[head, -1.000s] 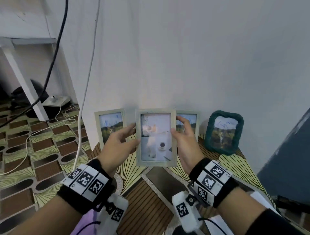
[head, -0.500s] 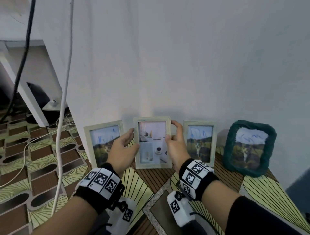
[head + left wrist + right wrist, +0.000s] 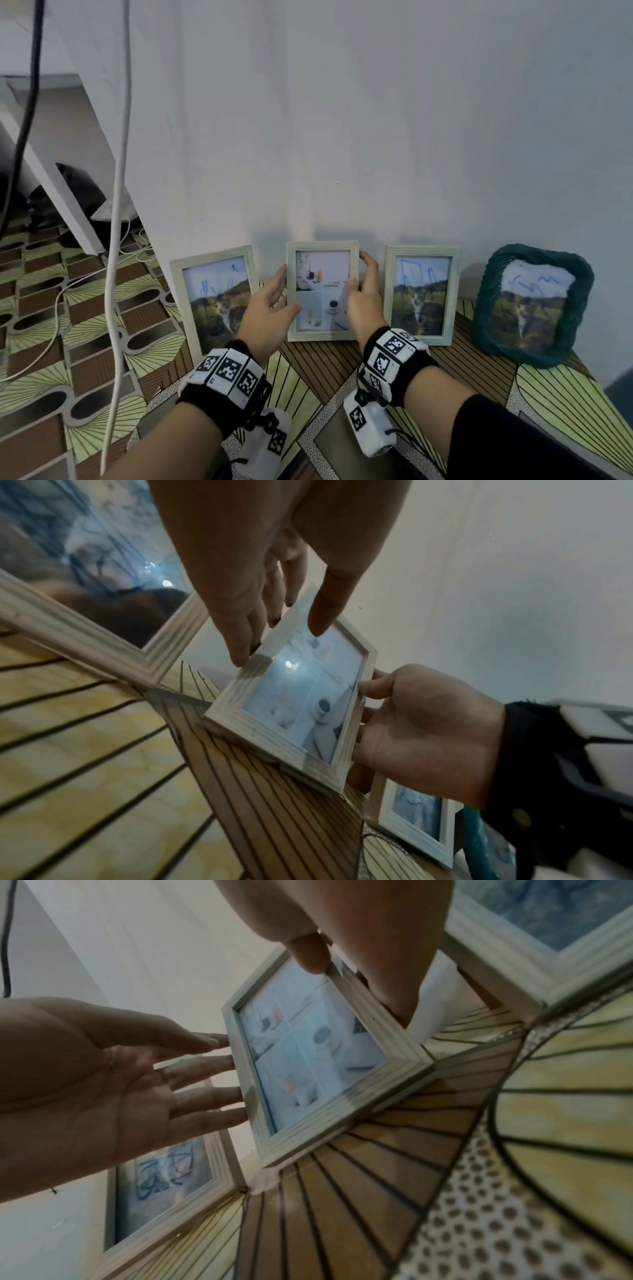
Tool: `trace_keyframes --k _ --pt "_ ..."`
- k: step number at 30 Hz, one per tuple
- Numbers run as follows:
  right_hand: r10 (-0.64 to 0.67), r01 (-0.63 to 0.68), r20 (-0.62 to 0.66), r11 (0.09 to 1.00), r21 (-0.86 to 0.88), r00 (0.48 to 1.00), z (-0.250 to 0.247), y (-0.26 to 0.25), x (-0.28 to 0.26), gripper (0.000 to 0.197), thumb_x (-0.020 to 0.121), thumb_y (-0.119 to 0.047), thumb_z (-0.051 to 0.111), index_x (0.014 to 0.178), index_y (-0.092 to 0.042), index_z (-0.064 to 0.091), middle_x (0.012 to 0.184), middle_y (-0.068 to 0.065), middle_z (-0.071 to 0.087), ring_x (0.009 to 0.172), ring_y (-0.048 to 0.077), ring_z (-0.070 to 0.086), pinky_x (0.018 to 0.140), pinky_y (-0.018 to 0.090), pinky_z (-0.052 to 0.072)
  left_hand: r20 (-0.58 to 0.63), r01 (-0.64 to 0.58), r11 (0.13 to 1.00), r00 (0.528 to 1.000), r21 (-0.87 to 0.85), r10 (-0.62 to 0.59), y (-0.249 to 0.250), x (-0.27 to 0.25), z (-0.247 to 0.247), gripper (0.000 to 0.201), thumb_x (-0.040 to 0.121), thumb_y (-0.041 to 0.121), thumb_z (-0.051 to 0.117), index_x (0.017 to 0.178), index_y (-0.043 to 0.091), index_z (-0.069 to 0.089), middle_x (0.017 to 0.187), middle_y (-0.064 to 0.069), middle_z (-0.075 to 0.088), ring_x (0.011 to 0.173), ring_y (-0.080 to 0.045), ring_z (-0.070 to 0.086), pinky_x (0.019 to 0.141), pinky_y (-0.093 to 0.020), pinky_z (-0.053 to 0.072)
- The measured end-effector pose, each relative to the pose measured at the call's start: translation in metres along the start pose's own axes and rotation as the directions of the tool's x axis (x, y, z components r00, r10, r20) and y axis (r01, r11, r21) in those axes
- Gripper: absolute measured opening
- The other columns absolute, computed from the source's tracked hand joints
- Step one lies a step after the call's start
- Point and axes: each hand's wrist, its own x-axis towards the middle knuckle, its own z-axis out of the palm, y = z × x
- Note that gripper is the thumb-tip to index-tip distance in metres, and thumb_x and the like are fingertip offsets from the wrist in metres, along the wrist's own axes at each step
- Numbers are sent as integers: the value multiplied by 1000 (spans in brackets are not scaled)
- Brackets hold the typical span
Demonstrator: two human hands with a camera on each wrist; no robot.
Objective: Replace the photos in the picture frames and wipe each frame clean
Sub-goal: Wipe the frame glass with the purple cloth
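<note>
Vinyl patterned in brown wood-grain bands and pale green ribbed fans covered the counter [image 3: 308, 363], and the same pattern ran over the floor [image 3: 41, 308] to the left. Behind stood a plain white wall [image 3: 376, 120]. Two cables hung at the left, a black cable [image 3: 32, 68] and a white cable [image 3: 118, 205], with thinner white cords lying loose on the floor.

Four picture frames stood in a row against the wall. Three were rectangular, of pale, grooved wood with glass fronts; the fourth, the green frame [image 3: 532, 305] at the far right, was rounded, dark and ribbed like woven cord. The left frame [image 3: 212, 298], the right wooden frame [image 3: 419, 294] and the green one each showed a landscape photo with blue scribbles on top. The middle frame [image 3: 322, 291] held a pale collage photo with a cup in it, and its bottom edge rested on the counter.

The left hand [image 3: 270, 305] lay at the middle frame's left edge, its fingers [image 3: 205, 1069] straight and slightly spread behind the frame, thumb on the front. The right hand [image 3: 363, 301] pinched the frame's right edge between thumb in front and fingers behind. Both wrists wore black bands with square-patterned white blocks.
</note>
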Motion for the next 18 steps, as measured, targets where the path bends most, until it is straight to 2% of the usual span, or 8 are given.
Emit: trace_keyframes --k 2,6,8,9,11,14,16,18 --pt "21 -21 26 1000 -10 999 -2 -4 -2 48 104 -16 33 137 -50 31 83 11 51 65 23 44 61 35 42 -8 -8 1000 1000 23 8 1 0 -1 73 91 -3 56 150 32 31 154 11 35 135 -31 46 110 -57 37" --pt "59 -56 66 997 -50 996 -5 -12 -8 48 104 -18 33 147 -41 28 93 14 58 76 28 54 68 35 46 -31 0 999 1000 35 1 3 0 -3 67 92 3 59 148 31 36 152 11 40 133 -11 47 110 -46 41" --pt "64 -57 85 995 -87 994 -7 -17 -15 49 106 -23 34 150 -39 24 117 23 63 102 41 61 85 44 51 -14 10 999 1000 49 -10 6 -3 -4 67 92 5 59 149 30 34 152 11 39 134 -8 45 111 -45 40" --pt "68 -58 92 993 -103 993 -8 -20 -19 50 106 -25 34 152 -38 21 130 24 57 116 44 56 94 48 48 -7 17 998 1000 55 -17 8 -6 -4 67 93 6 59 150 28 33 153 10 38 135 -8 44 111 -45 40" --pt "85 -73 103 991 -114 991 -10 -28 -25 53 106 -30 34 155 -37 14 141 20 50 123 39 51 99 48 45 -11 25 998 1000 59 -24 15 -12 -5 63 95 9 59 150 25 33 153 8 38 131 -6 47 105 -39 46" --pt "117 -102 126 988 -116 985 -15 -41 -32 59 106 -32 35 157 -35 6 152 11 40 124 26 51 88 38 50 -43 -2 999 999 49 4 34 -29 -14 54 96 18 59 146 28 41 143 9 48 111 -1 58 80 -23 53" --pt "113 -102 130 991 -84 985 -19 -50 -39 61 105 -30 38 157 -30 6 159 8 28 117 18 48 85 30 44 -69 -20 999 997 51 24 45 -46 -25 42 97 24 59 137 32 52 132 8 59 112 -9 61 87 -27 53" --pt "100 -94 144 995 -45 985 -22 -57 -51 59 104 -29 41 156 -26 15 157 7 30 117 17 51 98 33 37 -112 -27 998 993 56 34 52 -67 -38 25 97 24 57 122 29 63 109 4 72 98 -12 69 81 -28 56"
